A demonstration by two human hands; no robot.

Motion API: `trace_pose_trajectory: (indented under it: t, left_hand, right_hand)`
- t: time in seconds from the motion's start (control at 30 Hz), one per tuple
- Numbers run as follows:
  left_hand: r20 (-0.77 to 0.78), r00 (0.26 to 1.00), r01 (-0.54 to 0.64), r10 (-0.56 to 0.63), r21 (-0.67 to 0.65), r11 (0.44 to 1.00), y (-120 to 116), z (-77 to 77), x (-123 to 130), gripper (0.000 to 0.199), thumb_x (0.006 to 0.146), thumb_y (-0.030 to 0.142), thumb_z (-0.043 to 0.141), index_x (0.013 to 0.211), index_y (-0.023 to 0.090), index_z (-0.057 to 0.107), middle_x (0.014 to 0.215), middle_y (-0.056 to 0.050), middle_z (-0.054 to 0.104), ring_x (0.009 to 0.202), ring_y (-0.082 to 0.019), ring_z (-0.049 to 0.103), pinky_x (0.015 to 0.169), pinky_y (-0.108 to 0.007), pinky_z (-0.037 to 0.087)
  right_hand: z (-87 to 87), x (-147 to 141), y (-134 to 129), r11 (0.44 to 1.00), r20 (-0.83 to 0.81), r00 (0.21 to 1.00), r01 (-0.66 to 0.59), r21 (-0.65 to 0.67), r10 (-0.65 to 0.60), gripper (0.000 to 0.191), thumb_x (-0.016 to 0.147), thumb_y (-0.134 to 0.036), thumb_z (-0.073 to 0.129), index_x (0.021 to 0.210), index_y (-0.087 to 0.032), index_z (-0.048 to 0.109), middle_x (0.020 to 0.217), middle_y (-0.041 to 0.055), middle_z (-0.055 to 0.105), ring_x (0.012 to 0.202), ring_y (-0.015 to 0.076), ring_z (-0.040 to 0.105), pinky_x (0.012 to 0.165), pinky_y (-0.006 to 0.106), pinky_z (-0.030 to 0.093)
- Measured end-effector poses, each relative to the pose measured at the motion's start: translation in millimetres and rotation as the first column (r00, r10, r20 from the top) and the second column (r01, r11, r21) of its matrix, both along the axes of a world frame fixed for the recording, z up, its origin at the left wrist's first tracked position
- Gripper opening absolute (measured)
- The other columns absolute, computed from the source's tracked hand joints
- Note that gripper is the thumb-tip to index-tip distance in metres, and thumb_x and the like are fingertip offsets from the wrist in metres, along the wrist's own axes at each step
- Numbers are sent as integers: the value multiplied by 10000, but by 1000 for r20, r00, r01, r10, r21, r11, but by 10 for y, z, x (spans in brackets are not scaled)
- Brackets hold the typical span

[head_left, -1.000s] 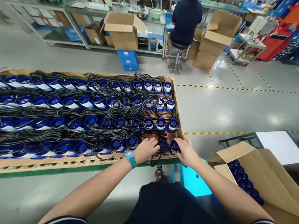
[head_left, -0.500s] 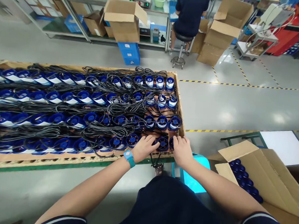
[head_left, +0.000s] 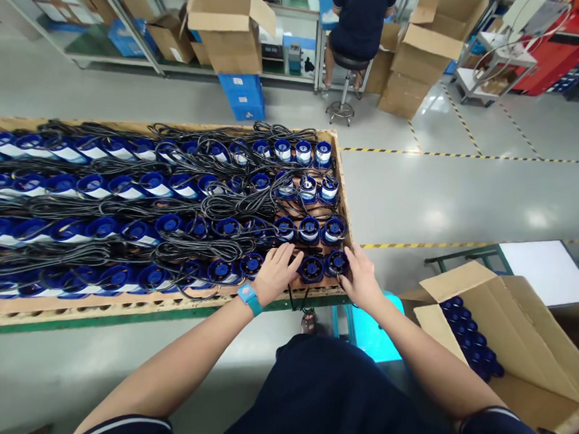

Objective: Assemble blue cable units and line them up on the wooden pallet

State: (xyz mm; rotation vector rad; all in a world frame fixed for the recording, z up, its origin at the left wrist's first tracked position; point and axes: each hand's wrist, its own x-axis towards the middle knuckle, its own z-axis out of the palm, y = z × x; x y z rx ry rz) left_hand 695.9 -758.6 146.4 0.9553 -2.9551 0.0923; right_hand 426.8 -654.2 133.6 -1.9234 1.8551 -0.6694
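R hand (head_left: 362, 279) is at the tray's nr corner, thumb & fingers apart by the right edge of the end blue cup (head_left: 336, 263); can't tell if it's gripping. That cup sits last in the nr row, just inside the tray rim (head_left: 345, 195). L hand (head_left: 276, 269), w/ teal wristband (head_left: 249, 299), reaches fwd over the same row, thumb toward the next blue cup (head_left: 311, 269); what's under its fingers is hidden, so can't tell its grip either. Black cables (head_left: 240, 206) run btwn rows. Off right, open carton (head_left: 536, 330) w/ dark blue pcs (head_left: 468, 335); far side, a seated co-worker (head_left: 362, 22).
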Motion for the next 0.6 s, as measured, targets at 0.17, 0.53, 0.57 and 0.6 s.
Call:
trace_pose_trajectory:
  t: [0.17, 0.53, 0.57, 0.6]
  left_hand:
    - [44, 998, -54, 52, 48, 997, 65, 72, 12, 580, 890, 44, 515, 1463, 124, 480, 1493, -270, 461, 1429, -389, 417, 1137, -571, 384]
    - [-314, 897, -232, 312, 267, 935, 985, 134, 675, 291, 966, 217, 519, 1241, 145, 578, 1193, -187, 661, 1211, -312, 611, 1052, -504, 507]
    - [-293, 865, -278, 408, 397, 875, 1218, 19, 799, 207, 977, 265, 497, 1123, 171, 610, 1066, -148, 690, 1084, -284, 663, 981, -473, 550]
    - [-211, 828, -343, 520, 544, 766, 1443, -124, 898, 212, 980, 324, 480, 1059, 181, 615, 989, -127, 694, 984, -270, 686, 911, -454, 580]
  right_hand:
    - [-332, -391, 618, 929, 173, 913, 366, 55, -370, 567, 970, -441, 508, 1448, -139, 460, 1513, 213, 461, 1426, 302, 424, 1153, 538, 391]
    - [-1399, -196, 1065, 864, 136, 943, 212, 456, -303, 716, 707, -116, 632, 1414, -122, 514, 1401, 217, 556, 1344, 310, 510, 1062, 493, 458]
    - [-1421, -166, 1015, 863, 141, 944, 203, 462, -298, 662, 721, -112, 637, 1376, -123, 541, 1364, 208, 585, 1304, 299, 542, 1049, 469, 464]
    - [-1434, -147, 974, 860, 144, 946, 193, 473, -291, 600, 741, -107, 637, 1337, -123, 564, 1316, 198, 618, 1253, 285, 579, 1023, 436, 477]
